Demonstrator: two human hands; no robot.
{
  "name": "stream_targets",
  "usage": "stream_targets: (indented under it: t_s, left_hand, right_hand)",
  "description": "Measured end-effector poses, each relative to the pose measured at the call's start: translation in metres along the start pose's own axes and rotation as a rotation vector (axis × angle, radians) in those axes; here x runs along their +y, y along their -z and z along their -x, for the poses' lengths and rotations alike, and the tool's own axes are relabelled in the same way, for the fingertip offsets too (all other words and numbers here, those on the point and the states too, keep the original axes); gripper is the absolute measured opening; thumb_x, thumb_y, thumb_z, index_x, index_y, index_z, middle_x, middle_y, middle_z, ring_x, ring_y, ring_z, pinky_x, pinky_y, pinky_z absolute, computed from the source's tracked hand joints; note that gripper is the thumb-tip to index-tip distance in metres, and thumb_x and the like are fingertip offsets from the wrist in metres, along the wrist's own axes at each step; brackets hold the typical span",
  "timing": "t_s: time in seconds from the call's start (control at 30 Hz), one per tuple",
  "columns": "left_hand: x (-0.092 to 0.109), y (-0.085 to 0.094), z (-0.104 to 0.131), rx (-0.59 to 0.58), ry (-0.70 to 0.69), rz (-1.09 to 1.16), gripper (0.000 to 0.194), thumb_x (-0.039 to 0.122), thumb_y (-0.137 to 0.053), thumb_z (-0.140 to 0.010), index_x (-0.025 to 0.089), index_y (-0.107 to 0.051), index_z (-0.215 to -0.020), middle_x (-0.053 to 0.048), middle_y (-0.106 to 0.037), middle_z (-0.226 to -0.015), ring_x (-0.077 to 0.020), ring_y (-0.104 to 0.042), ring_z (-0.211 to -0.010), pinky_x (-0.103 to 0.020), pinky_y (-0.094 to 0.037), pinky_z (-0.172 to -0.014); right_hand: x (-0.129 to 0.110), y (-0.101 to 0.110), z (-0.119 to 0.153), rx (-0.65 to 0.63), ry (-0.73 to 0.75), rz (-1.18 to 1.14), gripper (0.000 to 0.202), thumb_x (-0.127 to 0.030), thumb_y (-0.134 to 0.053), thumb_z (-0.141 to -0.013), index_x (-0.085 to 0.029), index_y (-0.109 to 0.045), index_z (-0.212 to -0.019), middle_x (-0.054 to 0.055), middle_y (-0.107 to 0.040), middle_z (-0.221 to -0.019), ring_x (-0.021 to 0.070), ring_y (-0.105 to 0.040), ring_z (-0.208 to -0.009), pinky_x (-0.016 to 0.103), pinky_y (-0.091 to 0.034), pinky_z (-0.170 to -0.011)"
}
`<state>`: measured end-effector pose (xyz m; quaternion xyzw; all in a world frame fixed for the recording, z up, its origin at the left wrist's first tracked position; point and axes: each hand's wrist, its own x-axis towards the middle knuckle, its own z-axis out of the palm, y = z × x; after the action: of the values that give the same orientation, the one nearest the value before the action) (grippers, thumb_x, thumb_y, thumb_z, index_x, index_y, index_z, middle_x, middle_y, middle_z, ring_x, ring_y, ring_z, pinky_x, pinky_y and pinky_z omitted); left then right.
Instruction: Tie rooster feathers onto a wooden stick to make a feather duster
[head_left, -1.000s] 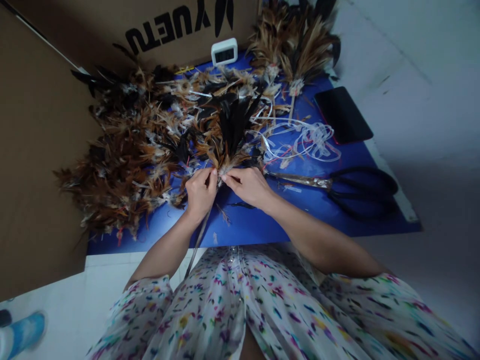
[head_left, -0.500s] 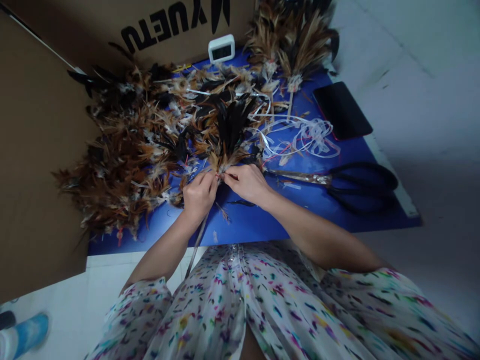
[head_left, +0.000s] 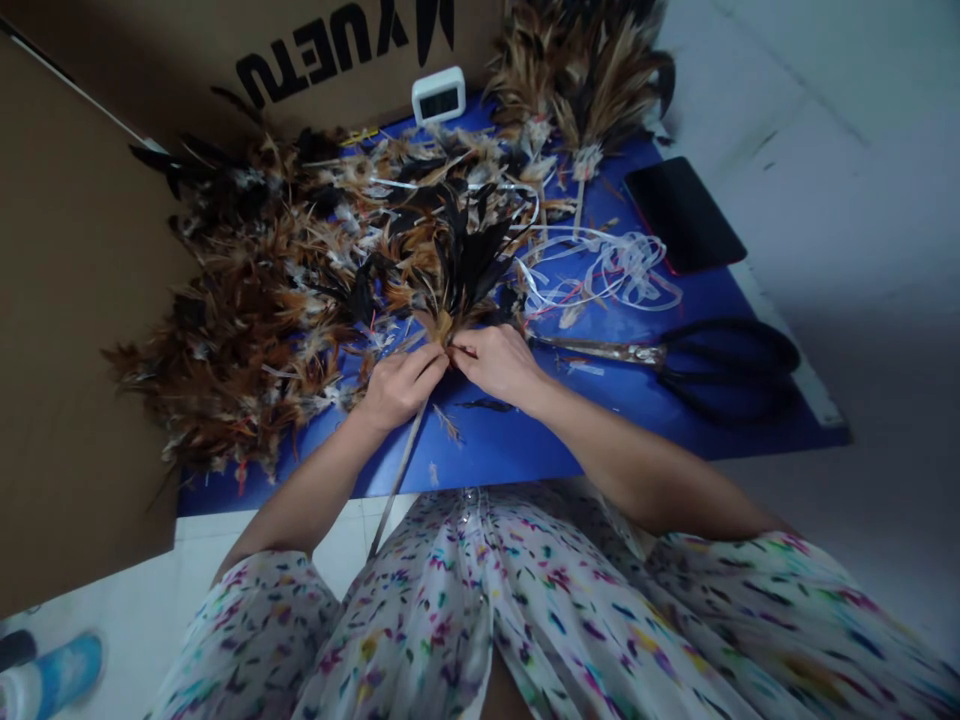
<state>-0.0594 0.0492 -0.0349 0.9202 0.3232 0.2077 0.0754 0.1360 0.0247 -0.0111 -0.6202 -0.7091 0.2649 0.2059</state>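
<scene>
Both hands meet at the base of a feather duster (head_left: pixel 469 265), its dark and brown feathers fanned upward. A thin stick (head_left: pixel 405 455) runs down from that base past the table's front edge. My left hand (head_left: pixel 403 385) is closed, fingers pinched round the base where feathers and stick join. From the other side my right hand (head_left: pixel 501 362) pinches at the same spot, thumb and fingertips together. What lies exactly between the fingertips is mostly hidden. Just right of my right hand lies a big pair of scissors (head_left: pixel 660 355) with black loop handles.
Loose feather bundles (head_left: pixel 247 330) heap over the left and back of the blue table (head_left: pixel 517 450). A tangle of white plastic ribbon (head_left: pixel 637 270), a black phone (head_left: pixel 682 215), a white digital clock (head_left: pixel 439 97) and feather bunches on sticks (head_left: pixel 589 120) lie beyond. Cardboard (head_left: pixel 90 300) walls the left and back.
The feather duster's dark feathers have turned and spread to the right. My left hand's fingers have stretched further right over the base; my right hand stays nearly in place.
</scene>
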Motion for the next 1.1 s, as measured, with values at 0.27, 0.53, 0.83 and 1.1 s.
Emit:
stream_targets:
  t_s: [0.27, 0.53, 0.83, 1.1]
  left_hand:
    - [-0.008, 0.003, -0.008, 0.043, -0.110, 0.145, 0.020, 0.024, -0.052, -0.094, 0.019, -0.071, -0.099, -0.010, -0.073, -0.107, -0.0150, -0.070, -0.099, -0.026, -0.055, -0.087]
    - [-0.002, 0.003, -0.016, 0.243, -0.113, 0.221, 0.007, 0.016, -0.059, -0.090, 0.015, -0.066, -0.090, -0.004, -0.072, -0.085, -0.0095, -0.068, -0.080, -0.019, -0.053, -0.077]
    - [-0.004, -0.001, -0.018, 0.197, -0.132, 0.246, 0.009, 0.016, -0.057, -0.092, 0.015, -0.065, -0.088, -0.001, -0.071, -0.080, -0.0077, -0.066, -0.073, -0.018, -0.048, -0.070]
    - [-0.001, -0.004, -0.023, 0.174, -0.075, 0.302, 0.004, 0.019, -0.061, -0.090, 0.016, -0.063, -0.087, 0.001, -0.069, -0.078, -0.0084, -0.064, -0.073, -0.018, -0.047, -0.068]
  right_hand:
    - [-0.001, 0.008, 0.005, -0.030, 0.052, -0.067, 0.028, -0.022, -0.045, -0.089, -0.019, -0.071, -0.080, 0.003, -0.062, -0.064, 0.0135, -0.048, -0.058, 0.028, -0.028, -0.061]
    - [0.000, 0.010, 0.007, -0.045, 0.111, -0.097, 0.025, -0.022, -0.045, -0.090, -0.017, -0.066, -0.078, -0.001, -0.050, -0.059, 0.0111, -0.041, -0.055, 0.026, -0.027, -0.060]
    - [-0.002, 0.009, 0.005, -0.092, 0.079, -0.059, 0.022, -0.021, -0.045, -0.090, -0.016, -0.063, -0.077, 0.000, -0.051, -0.061, 0.0116, -0.044, -0.057, 0.027, -0.031, -0.061]
    - [-0.002, 0.015, 0.012, -0.087, 0.072, -0.043, 0.022, -0.020, -0.049, -0.090, -0.015, -0.070, -0.088, 0.005, -0.066, -0.072, 0.0135, -0.057, -0.064, 0.027, -0.036, -0.065]
